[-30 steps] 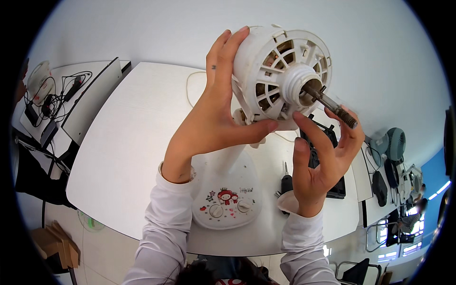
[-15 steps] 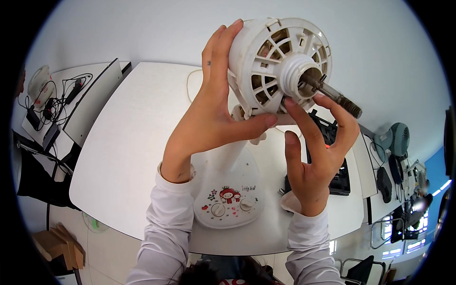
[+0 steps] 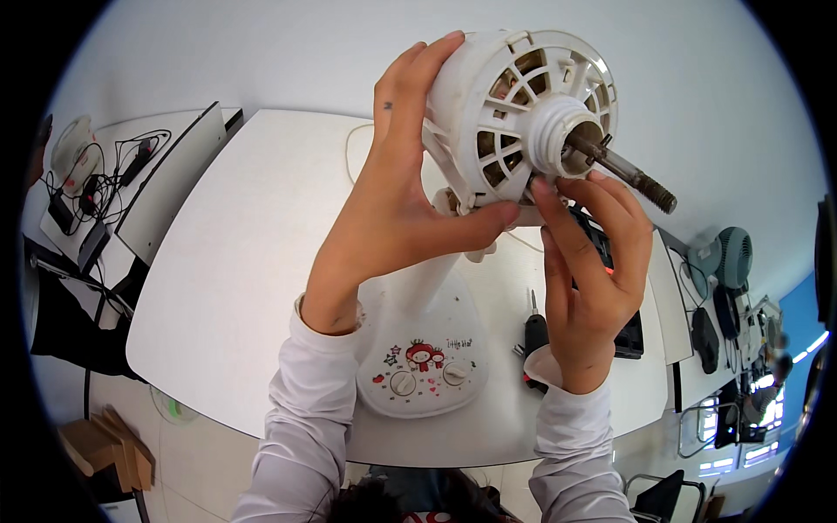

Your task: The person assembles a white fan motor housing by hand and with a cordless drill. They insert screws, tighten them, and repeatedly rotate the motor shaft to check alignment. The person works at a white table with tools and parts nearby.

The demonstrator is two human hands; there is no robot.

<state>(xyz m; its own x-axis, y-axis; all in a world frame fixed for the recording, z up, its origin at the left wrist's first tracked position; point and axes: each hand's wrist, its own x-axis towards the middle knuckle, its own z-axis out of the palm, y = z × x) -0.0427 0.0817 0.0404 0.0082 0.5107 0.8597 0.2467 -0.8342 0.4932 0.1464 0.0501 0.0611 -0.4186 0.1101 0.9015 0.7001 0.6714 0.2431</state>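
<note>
The person holds a round white plastic fan motor housing (image 3: 514,122) with slotted vents up in front of them, above the white surface (image 3: 244,288). The left hand (image 3: 397,218) wraps around its side, fingers curled over the top and thumb pressed beneath. The right hand (image 3: 593,279) is half open, fingertips touching the housing's lower edge, just under the dark metal shaft (image 3: 628,174) that sticks out from the centre. Below on the surface stand the fan's white base with two knobs (image 3: 423,362) and a black screwdriver (image 3: 534,331).
</note>
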